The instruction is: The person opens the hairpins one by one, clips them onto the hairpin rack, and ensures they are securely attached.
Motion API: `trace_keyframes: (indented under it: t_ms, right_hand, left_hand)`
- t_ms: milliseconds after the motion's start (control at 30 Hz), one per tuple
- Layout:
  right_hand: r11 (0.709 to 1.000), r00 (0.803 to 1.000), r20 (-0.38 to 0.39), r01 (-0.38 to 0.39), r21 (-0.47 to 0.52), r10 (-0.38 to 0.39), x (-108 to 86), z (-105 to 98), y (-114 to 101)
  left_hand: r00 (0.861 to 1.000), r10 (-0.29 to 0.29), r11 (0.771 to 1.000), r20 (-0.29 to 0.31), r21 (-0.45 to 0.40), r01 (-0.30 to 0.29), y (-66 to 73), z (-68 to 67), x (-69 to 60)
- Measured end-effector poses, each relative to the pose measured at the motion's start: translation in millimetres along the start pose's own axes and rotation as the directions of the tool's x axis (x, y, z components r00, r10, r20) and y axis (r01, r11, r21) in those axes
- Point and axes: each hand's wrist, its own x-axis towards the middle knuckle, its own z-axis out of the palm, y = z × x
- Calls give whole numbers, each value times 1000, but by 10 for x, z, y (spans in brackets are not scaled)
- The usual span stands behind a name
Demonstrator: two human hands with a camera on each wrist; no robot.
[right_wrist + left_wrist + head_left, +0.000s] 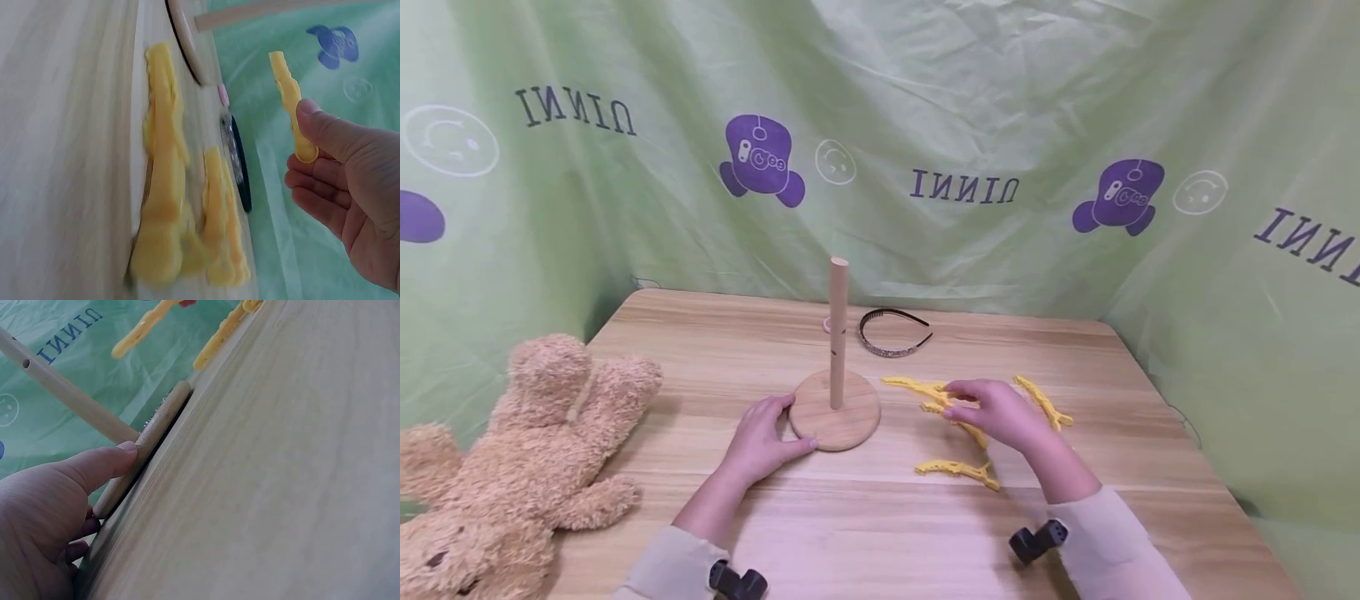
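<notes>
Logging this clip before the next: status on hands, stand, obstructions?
Left hand gripping upright wooden stand by its base. Right hand pinching yellow branch, held above table. Headband behind stand, apparently not in the way.

Stand (837, 367) on table (850, 525). From stand: headband (887, 352) 1 o'clock, branch pieces (957, 468) 3 to 4, teddy bear (527, 458) 9.

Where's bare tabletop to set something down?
Free: back left, between teddy bear and wooden stand; front middle, between the sleeves; right side, beyond the yellow pieces. Crowded: around the right hand, among those pieces, and at the stand's base, held by the left hand.
</notes>
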Motion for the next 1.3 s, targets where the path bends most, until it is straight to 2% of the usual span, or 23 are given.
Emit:
trace_keyframes:
  t_ms: [167, 367, 567, 767, 1300]
  right_hand:
    - [997, 997, 47, 56, -53, -53, 235, 78, -207]
    - [990, 996, 36, 81, -119, -77, 491, 251, -324]
    - [988, 995, 37, 100, -117, -96, 661, 432, -443]
    - [983, 991, 43, 135, -121, -131, 730, 536, -560]
    - [991, 987, 124, 113, -77, -103, 743, 557, -644]
  left_hand:
    - [1000, -4, 1000, 2, 1, 4, 15, 17, 5]
    - [1000, 1, 1000, -2, 0, -1, 29, 23, 11]
    - [1000, 0, 1000, 0, 2, 0, 36, 24, 7]
    - [1000, 3, 1000, -6, 4, -3, 34, 29, 7]
    - [1000, 1, 1000, -8, 18, -1, 11, 17, 8]
